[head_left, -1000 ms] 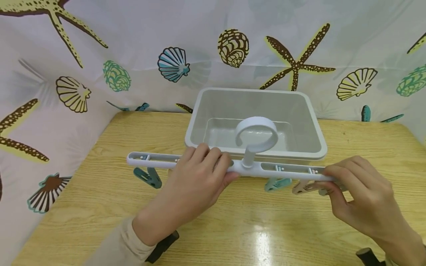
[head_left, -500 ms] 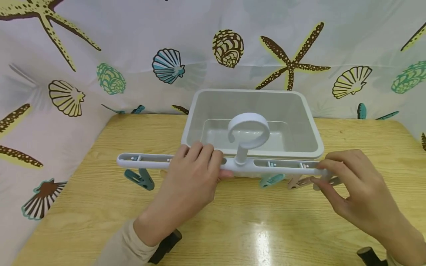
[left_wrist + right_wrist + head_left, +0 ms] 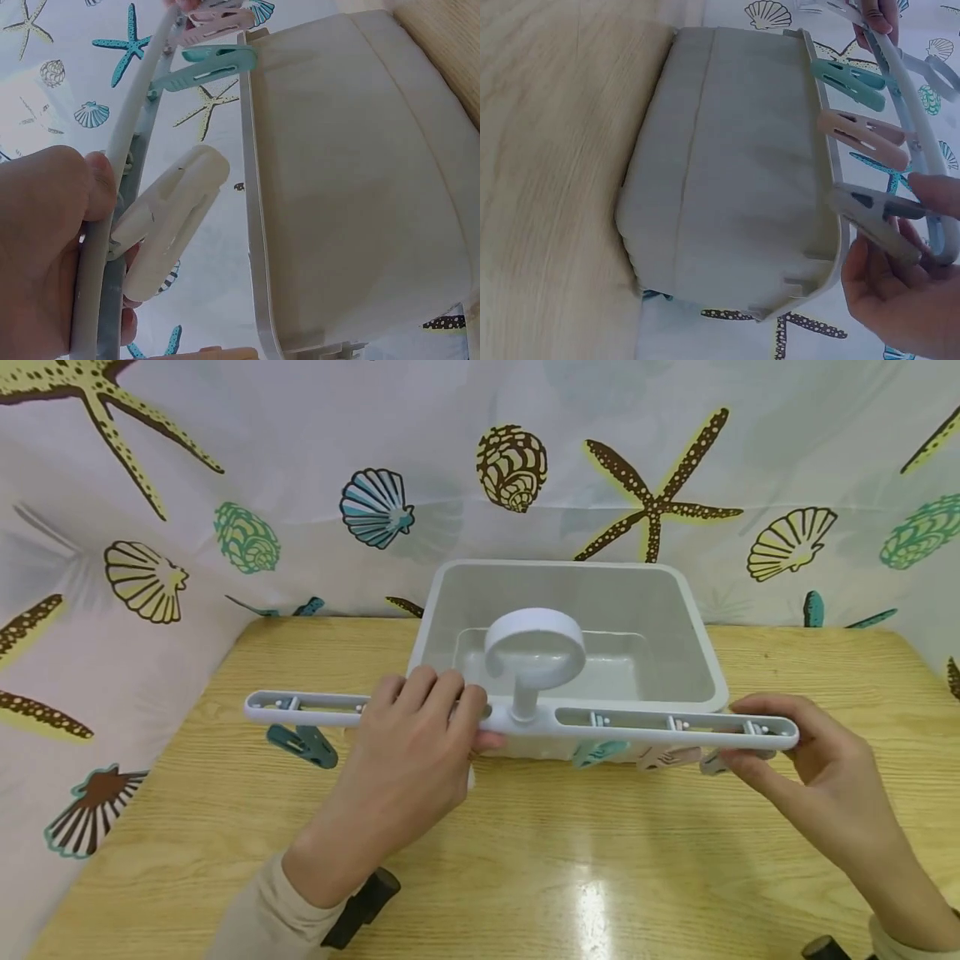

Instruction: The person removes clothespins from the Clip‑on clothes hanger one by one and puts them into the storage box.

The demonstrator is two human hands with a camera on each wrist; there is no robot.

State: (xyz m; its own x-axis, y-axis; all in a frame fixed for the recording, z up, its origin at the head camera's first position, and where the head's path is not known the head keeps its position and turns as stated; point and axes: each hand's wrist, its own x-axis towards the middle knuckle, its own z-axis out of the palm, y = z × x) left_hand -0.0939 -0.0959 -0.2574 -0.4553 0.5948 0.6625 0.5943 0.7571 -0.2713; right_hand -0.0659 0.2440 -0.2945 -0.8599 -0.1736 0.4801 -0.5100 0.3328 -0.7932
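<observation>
A white clip hanger (image 3: 525, 720) with a round hook (image 3: 536, 620) is held level over the front of the grey bin. My left hand (image 3: 412, 752) grips its bar just left of the hook, knuckles up. At the right end my right hand (image 3: 825, 768) holds the bar between thumb and fingers, beside a grey clip (image 3: 877, 225). Further in hang a pink clip (image 3: 862, 136) and a green clip (image 3: 851, 81). A cream clip (image 3: 176, 217) hangs beside my left hand, and a dark teal clip (image 3: 303, 745) near the left end.
The open grey bin (image 3: 570, 589) stands on the wooden table (image 3: 525, 860), close to the back. Behind and to the left rises a white cloth (image 3: 300, 443) printed with shells and starfish.
The hanger has shifted left in my left hand's grip, its hook too. My right hand has moved from over the bar to around its right end, which now shows.
</observation>
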